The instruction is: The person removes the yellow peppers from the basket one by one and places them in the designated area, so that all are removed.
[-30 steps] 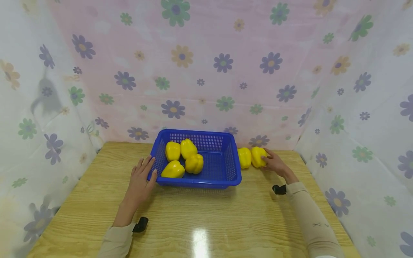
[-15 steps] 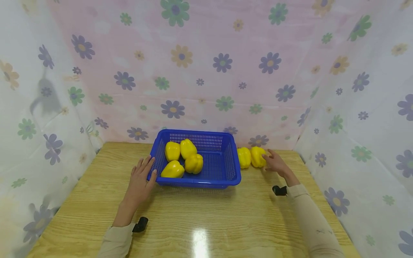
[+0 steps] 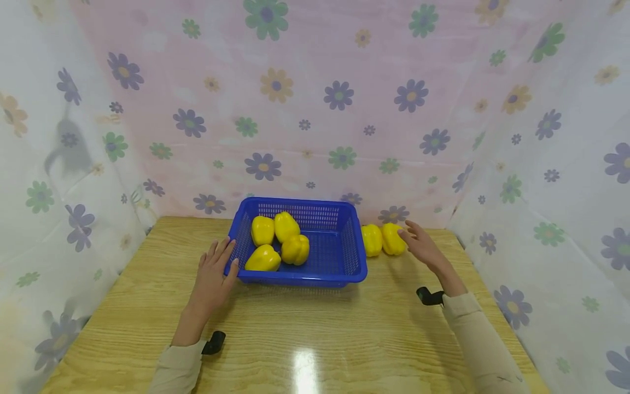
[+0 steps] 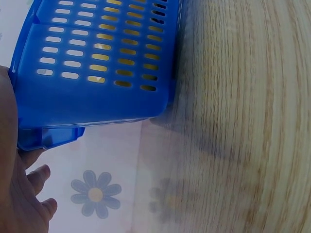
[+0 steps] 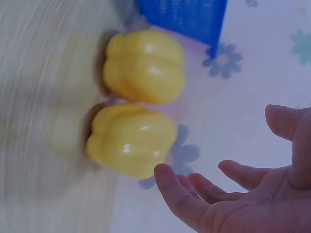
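A blue plastic basket (image 3: 339, 276) with slotted sides stands on the table. Several yellow bell peppers (image 3: 263, 258) lie in its left half. My left hand (image 3: 210, 280) rests on the basket's left rim with its fingers fairly straight; in the left wrist view the fingers (image 4: 46, 206) reach past the rim's corner. Two more yellow bell peppers sit side by side just right of the basket, the inner one (image 3: 372, 241) closest to its wall. Beside the outer pepper (image 5: 133, 141) my right hand (image 3: 424, 249) is raised, holding nothing, fingers spread and loosely bent.
The wooden table (image 3: 315, 323) ends at a flowered cloth backdrop (image 3: 305, 148) close behind the basket. Similar cloth hangs along the left and right sides. A black wrist camera (image 3: 430, 296) juts from the right sleeve, and another camera (image 3: 214, 343) from the left.
My right hand has come off the outer pepper, lifting and drawing back slightly to the right. Both peppers beside the basket stay in place. The left hand has not moved.
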